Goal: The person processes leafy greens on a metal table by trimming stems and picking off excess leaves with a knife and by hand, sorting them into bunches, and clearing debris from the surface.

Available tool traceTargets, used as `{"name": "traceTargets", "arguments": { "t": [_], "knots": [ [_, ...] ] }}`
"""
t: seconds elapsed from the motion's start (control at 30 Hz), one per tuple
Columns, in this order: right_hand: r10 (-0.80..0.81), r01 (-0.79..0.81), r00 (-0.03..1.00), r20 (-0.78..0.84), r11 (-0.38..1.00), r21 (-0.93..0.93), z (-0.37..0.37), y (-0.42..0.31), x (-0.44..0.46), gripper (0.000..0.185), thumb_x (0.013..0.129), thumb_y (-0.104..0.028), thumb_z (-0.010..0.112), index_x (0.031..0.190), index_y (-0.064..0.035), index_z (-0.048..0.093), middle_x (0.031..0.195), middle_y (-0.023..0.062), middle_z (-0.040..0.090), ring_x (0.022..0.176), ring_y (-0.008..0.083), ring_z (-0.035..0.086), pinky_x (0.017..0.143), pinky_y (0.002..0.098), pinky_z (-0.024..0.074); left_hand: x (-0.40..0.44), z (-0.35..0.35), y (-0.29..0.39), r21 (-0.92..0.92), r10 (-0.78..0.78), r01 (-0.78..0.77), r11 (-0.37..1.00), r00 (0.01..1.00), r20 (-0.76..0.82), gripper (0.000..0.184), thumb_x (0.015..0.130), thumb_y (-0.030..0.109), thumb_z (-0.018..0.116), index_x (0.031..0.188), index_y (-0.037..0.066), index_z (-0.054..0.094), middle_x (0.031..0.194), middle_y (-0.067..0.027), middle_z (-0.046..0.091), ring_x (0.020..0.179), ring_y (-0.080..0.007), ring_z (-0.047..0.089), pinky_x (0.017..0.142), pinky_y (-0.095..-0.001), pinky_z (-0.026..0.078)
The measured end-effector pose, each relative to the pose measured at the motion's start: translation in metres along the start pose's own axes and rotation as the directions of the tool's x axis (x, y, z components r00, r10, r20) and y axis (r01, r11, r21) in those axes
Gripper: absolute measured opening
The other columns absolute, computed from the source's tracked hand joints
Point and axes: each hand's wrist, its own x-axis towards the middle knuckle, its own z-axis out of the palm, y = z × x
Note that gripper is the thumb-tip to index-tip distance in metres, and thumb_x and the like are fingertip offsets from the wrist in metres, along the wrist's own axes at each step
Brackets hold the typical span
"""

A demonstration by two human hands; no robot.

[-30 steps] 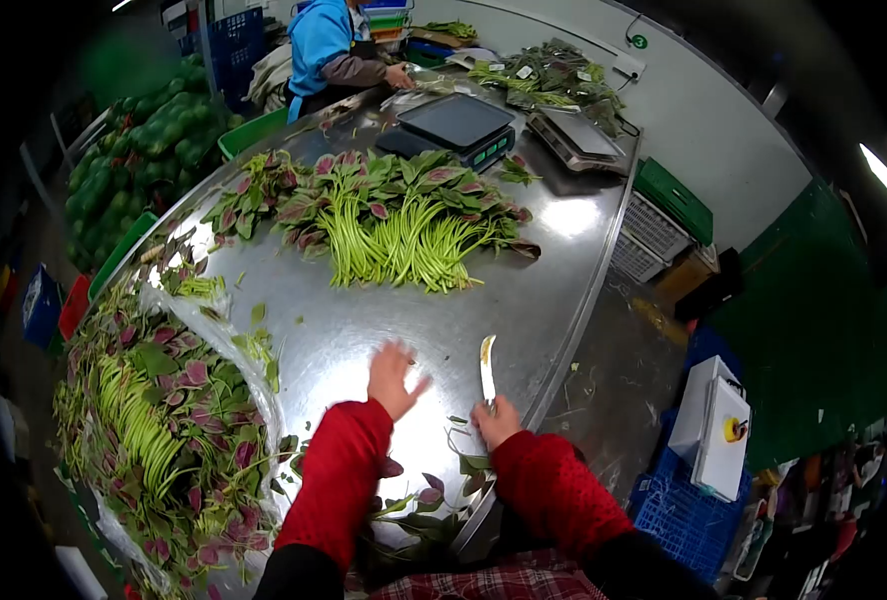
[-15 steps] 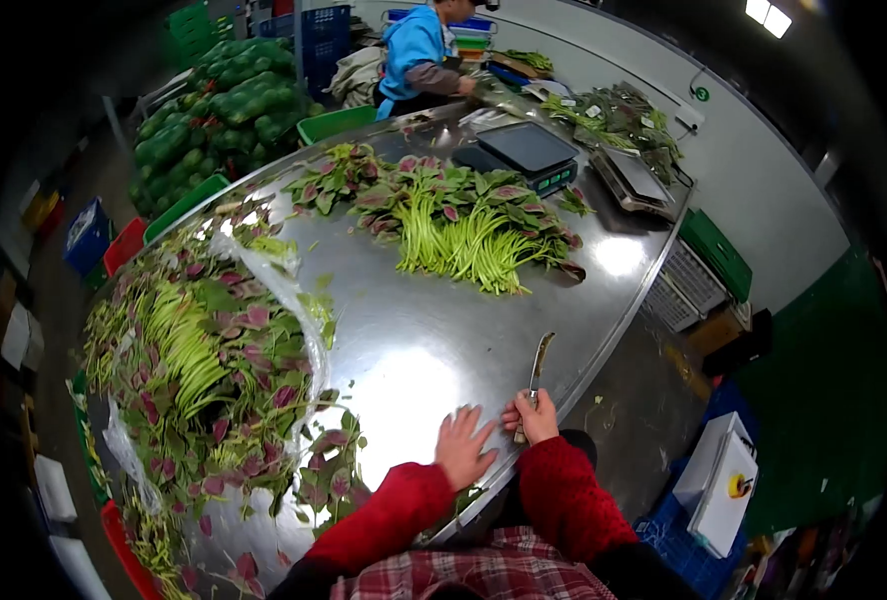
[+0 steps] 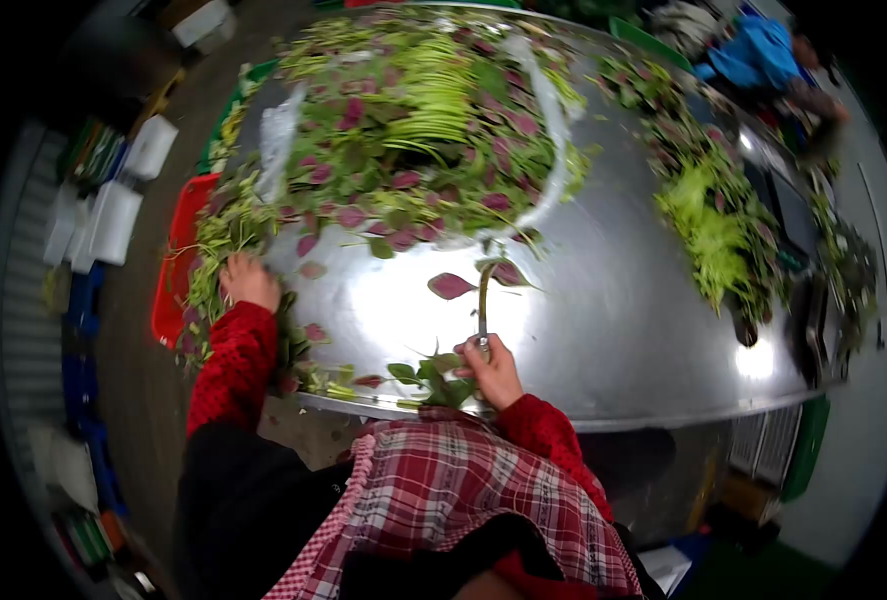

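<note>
The person's right grip (image 3: 494, 370) is wrapped around the handle of a knife (image 3: 484, 298), blade toward the far side, over the near part of a metal tabletop (image 3: 614, 345). At the left edge, the left grip (image 3: 251, 282) touches loose greens (image 3: 207, 285) beside a red crate (image 3: 171, 295); whether it pinches any cannot be told. A leafy heap (image 3: 429, 105) lies farther off.

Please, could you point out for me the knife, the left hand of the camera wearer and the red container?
Knife (image 3: 484, 300): head view, on the blade.
Left hand (image 3: 251, 283): head view, on the back of the hand.
Red container (image 3: 172, 285): head view, on its wall.
</note>
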Motion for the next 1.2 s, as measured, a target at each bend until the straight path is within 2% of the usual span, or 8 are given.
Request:
{"name": "traceTargets", "arguments": {
  "t": [0.07,0.17,0.23,0.3,0.4,0.5,0.83,1.2],
  "knots": [
    [0.0,-0.004,0.998,-0.07,0.998,-0.066,0.004,-0.038,0.008,0.02,0.094,-0.018,0.056,0.103,-0.0011,0.05,0.089,0.0099,0.063,0.076,0.0162,0.062,0.066,0.0286,0.0528,-0.007,-0.02,0.067,-0.229,0.049,-0.183,0.956,0.871,-0.489,0.033,0.065,0.009,0.063,0.097,0.0,0.057,0.103,-0.0235,0.054,0.097,-0.0385,0.05,0.084,-0.0518,0.039],
    [-0.079,0.092,0.965,-0.251,0.995,0.039,-0.064,-0.029,0.046,0.021,0.091,-0.016,0.06,0.102,-0.0032,0.048,0.078,0.0086,0.06,0.063,0.0157,0.06,0.054,0.0284,0.051,-0.078,0.023,0.203,-0.863,0.326,-0.343,0.372,0.918,-0.224,0.059,0.065,0.008,0.067,0.122,0.003,0.051,0.128,-0.0235,0.048,0.118,-0.0409,0.046,0.104,-0.044,0.036],
    [-0.112,0.08,0.933,-0.343,0.991,-0.107,-0.1,-0.043,0.041,0.018,0.09,-0.013,0.06,0.101,-0.0039,0.049,0.075,0.0067,0.059,0.058,0.0152,0.059,0.05,0.0287,0.0493,-0.113,-0.033,0.261,-0.754,0.946,-0.589,0.291,0.295,0.134,0.069,0.075,0.03,0.069,0.137,0.015,0.044,0.145,-0.0156,0.035,0.133,-0.0368,0.035,0.109,-0.0494,0.029],
    [-0.263,0.097,0.902,-0.343,0.896,-0.433,-0.151,-0.02,0.024,0.014,0.088,-0.012,0.063,0.095,-0.0044,0.053,0.071,0.0032,0.057,0.056,0.0125,0.056,0.049,0.0276,0.0465,-0.144,0.041,0.254,-0.6,0.848,-0.793,-0.109,0.24,-0.472,0.063,0.08,0.036,0.064,0.136,0.017,0.045,0.147,-0.0109,0.035,0.134,-0.0342,0.034,0.108,-0.0556,0.028],
    [-0.484,-0.027,0.817,-0.313,0.51,-0.86,-0.153,-0.004,-0.028,0.022,0.08,-0.014,0.07,0.092,-0.0018,0.056,0.067,0.0121,0.058,0.057,0.0262,0.058,0.056,0.0364,0.0473,-0.063,0.007,0.173,-0.459,0.835,-0.702,0.545,0.405,0.373,0.056,0.079,0.021,0.061,0.132,0.015,0.049,0.137,-0.0121,0.046,0.125,-0.0313,0.044,0.107,-0.051,0.031],
    [-0.569,-0.076,0.76,-0.315,0.404,-0.912,-0.141,0.005,-0.049,0.036,0.073,-0.024,0.075,0.099,-0.004,0.06,0.091,0.0206,0.061,0.082,0.039,0.06,0.072,0.0454,0.0474,0.028,0.016,0.091,-0.148,0.202,-0.253,0.956,0.935,-0.292,0.057,0.065,0.011,0.068,0.118,-0.001,0.052,0.124,-0.0192,0.052,0.115,-0.0375,0.049,0.096,-0.0486,0.039],
    [-0.692,-0.015,0.702,-0.166,0.219,-0.976,-0.112,-0.005,-0.037,0.069,0.066,-0.041,0.079,0.115,0.0009,0.053,0.12,0.0221,0.052,0.11,0.0392,0.046,0.096,0.0485,0.0337,0.237,-0.061,0.22,-0.148,0.526,-0.518,0.842,0.85,0.015,0.116,0.056,0.042,0.086,0.144,0.003,0.022,0.149,-0.02,0.024,0.139,-0.0361,0.023,0.112,-0.0461,0.023],
    [-0.689,-0.122,0.662,-0.296,0.291,-0.949,-0.111,-0.014,-0.028,0.065,0.07,-0.035,0.078,0.117,0.0001,0.051,0.126,0.02,0.048,0.117,0.0392,0.043,0.099,0.0502,0.0304,0.205,-0.057,0.212,-0.072,0.572,-0.689,0.721,0.651,-0.499,0.076,0.048,0.021,0.085,0.113,0.003,0.051,0.106,-0.0125,0.054,0.103,-0.0316,0.051,0.09,-0.0429,0.038]
  ]
}}
